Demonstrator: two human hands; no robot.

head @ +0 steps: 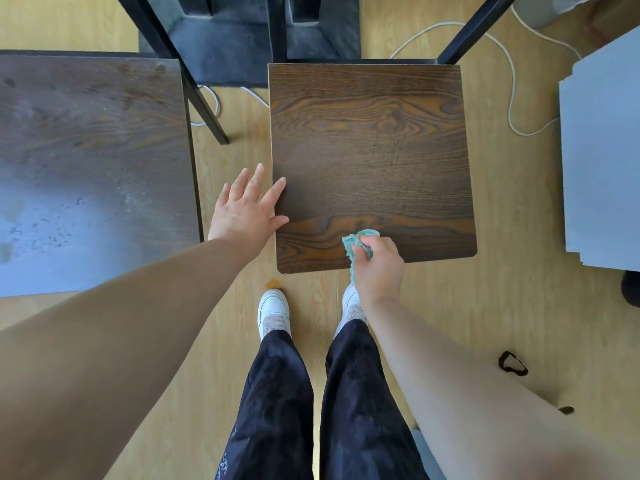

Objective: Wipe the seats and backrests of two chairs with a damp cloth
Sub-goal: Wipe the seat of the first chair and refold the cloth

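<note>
- White cable [512,98], looped on the wood floor [519,237], far right.
- Pale grey panel [602,168], right edge.
- Small black loop [519,371], near right.
- Dark mat [225,46], far centre.

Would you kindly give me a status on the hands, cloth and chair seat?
Left hand open, at left edge of chair seat. Right hand grips green cloth near its front edge. Nothing else on it.

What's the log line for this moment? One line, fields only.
step: seat wipe | right hand: grips cloth on chair seat, near edge | left hand: open, at seat's left edge
</note>
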